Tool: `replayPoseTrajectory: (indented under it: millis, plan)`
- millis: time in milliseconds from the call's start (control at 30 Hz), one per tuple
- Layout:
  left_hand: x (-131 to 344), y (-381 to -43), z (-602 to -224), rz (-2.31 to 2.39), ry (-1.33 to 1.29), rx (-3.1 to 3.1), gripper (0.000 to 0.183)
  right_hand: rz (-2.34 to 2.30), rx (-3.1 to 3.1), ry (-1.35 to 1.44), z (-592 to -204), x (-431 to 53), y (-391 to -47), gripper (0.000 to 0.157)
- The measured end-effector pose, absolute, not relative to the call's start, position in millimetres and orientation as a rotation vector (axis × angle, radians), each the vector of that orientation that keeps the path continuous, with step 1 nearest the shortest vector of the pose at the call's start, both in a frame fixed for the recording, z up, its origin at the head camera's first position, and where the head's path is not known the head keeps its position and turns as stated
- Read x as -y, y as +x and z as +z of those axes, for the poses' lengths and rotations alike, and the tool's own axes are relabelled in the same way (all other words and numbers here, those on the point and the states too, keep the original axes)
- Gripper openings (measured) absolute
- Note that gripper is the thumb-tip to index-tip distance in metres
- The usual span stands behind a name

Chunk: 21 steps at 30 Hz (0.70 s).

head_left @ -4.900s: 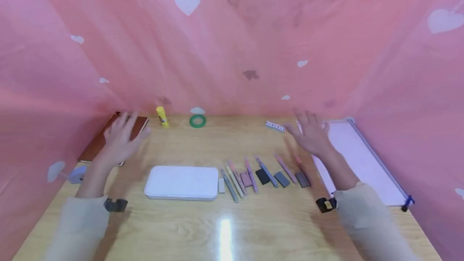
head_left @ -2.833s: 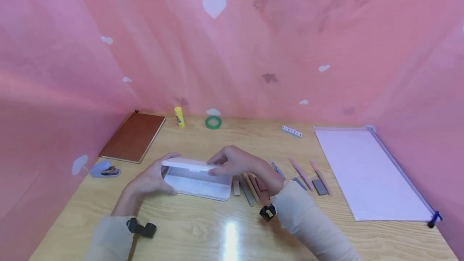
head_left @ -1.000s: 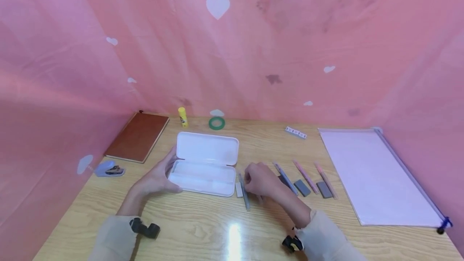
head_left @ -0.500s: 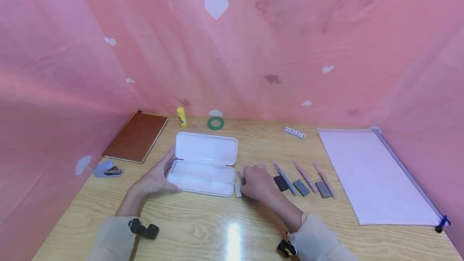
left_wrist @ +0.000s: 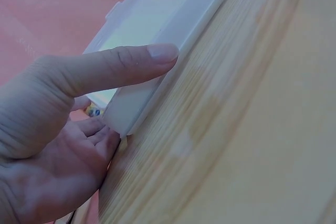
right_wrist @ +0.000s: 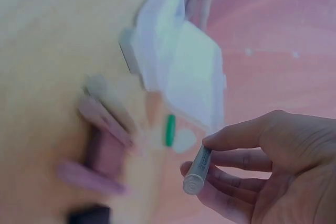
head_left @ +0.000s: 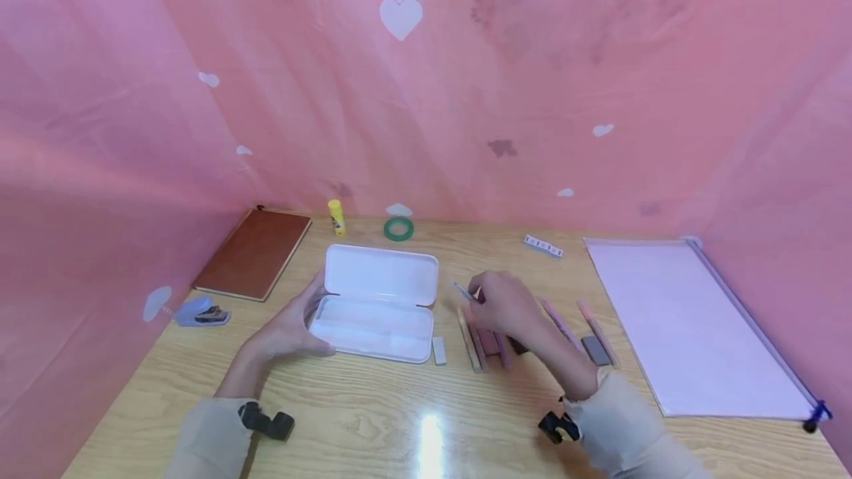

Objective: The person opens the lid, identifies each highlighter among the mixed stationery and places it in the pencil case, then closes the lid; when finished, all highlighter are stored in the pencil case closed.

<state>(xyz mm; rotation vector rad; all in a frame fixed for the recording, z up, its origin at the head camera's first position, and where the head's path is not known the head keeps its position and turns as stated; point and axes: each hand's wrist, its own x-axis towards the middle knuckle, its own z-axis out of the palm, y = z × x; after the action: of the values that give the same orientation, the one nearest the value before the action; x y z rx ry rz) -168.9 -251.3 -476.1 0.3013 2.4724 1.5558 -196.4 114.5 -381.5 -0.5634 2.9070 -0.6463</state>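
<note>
A white pencil case (head_left: 381, 276) lies open on the table, lid tipped back. My left hand (head_left: 286, 333) grips its left end; in the left wrist view the thumb (left_wrist: 126, 66) lies over the front edge and the other fingers are behind. My right hand (head_left: 509, 307) pinches a grey pen (right_wrist: 198, 170) between thumb and fingertips, raised above the row of pens. A white eraser (head_left: 439, 351) sits beside the case. Right of it lie a yellow pen (head_left: 469, 342), a mauve block (head_left: 489, 342) and a purple pen (head_left: 502, 351); my right hand and forearm partly cover the row.
At the left are a brown notebook (head_left: 256, 253) and a blue stapler (head_left: 202, 313). A yellow glue stick (head_left: 336, 218), green tape ring (head_left: 399, 228) and small white strip (head_left: 543, 246) stand along the back. A large white sheet (head_left: 692, 324) lies right, near pink cloth (head_left: 466, 94).
Both hands came down from hovering, and the case's lid was opened. My right hand then took the grey pen from beside the eraser and lifted it up and rightward; my left stays on the case.
</note>
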Motion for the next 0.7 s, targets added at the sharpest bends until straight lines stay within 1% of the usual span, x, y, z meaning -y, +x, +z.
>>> replayPoseTrajectory:
  millis: [100,200,433,700]
  plan:
    - [252,-170,-479,1.540,0.302,-2.488,0.135,-0.597,-2.939,-0.673,-373,-115,-206,0.012]
    - [253,-171,-480,1.512,0.289,-2.504,0.136,-0.561,-2.927,-0.779,-365,-103,-215,0.013]
    - [253,-170,-475,1.511,0.241,-2.513,0.138,-0.534,-2.812,-0.987,-355,-46,-230,0.013]
    - [252,-170,-476,1.542,0.269,-2.473,0.137,-0.589,-2.696,-1.108,-364,13,-227,0.015]
